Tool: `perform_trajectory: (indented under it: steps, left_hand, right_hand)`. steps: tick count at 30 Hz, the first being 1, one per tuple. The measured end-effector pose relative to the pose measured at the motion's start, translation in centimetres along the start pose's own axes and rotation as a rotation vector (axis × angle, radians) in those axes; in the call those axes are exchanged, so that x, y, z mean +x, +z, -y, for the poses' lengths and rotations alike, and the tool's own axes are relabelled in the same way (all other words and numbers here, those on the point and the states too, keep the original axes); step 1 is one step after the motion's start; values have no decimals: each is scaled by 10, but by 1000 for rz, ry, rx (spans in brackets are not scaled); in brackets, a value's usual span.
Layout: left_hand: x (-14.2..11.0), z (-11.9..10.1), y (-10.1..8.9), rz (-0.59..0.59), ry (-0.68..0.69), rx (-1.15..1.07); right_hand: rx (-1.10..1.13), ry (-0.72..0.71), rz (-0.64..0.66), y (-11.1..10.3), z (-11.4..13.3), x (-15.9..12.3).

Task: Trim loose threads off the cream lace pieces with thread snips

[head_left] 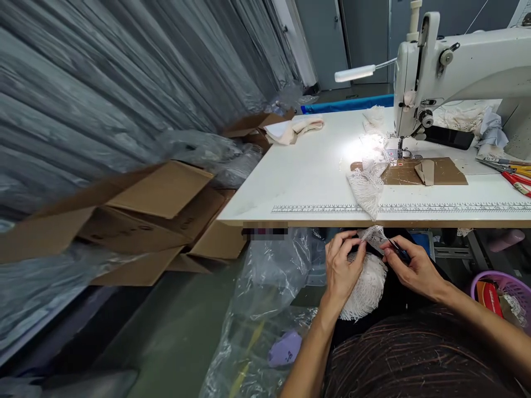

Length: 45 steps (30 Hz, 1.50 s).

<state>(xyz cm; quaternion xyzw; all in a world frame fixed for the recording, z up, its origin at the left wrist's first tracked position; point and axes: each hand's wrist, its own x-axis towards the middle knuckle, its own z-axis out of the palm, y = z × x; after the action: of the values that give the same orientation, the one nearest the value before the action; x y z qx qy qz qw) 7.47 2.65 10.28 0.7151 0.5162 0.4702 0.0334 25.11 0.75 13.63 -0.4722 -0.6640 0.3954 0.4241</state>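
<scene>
Just below the table's front edge, my left hand (343,262) pinches a strip of white lace (375,237). My right hand (415,268) is closed around a small dark tool that looks like thread snips (399,251), its tip against the lace. More of the lace lies bunched over my lap (365,287), under the hands. Another lace length (367,190) runs from the table edge up toward the needle of the white sewing machine (415,94). My right fingers hide most of the tool.
The white table (307,177) carries a printed ruler strip (323,209), folded cream fabric (294,130), a black phone (449,137) and red-handled scissors (516,181). An open cardboard box (161,190) and clear plastic bags (265,287) sit left. A purple basket (504,282) stands right.
</scene>
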Motion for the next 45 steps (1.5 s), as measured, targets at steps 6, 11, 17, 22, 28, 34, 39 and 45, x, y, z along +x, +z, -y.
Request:
perform_trajectory:
  steps: [6, 11, 17, 22, 28, 34, 39, 45]
  left_hand:
    - [-10, -33, -26, 138, 289, 49]
    - [-7, -34, -37, 64, 140, -196]
    - [-8, -18, -36, 377, -385, -774]
    - [-18, -26, -31, 537, -757, -1162]
    - [-14, -33, -38, 414, -1094, -1127]
    - [-16, -28, -45, 470, -1092, -1030]
    - [-17, -27, -43, 490, -1021, -962]
    - [-12, -29, -42, 450, -1025, -960]
  right_hand:
    - [4, 109, -33, 3, 12, 13]
    - [43, 13, 64, 2, 22, 8]
    - [192, -85, 390, 2, 33, -23]
    - [199, -60, 428, -1, 27, -31]
    - [52, 116, 425, -9, 11, -22]
    - [-70, 114, 392, -2, -8, -10]
    - [-63, 43, 425, 8, -7, 2]
    - [-60, 78, 397, 9, -7, 3]
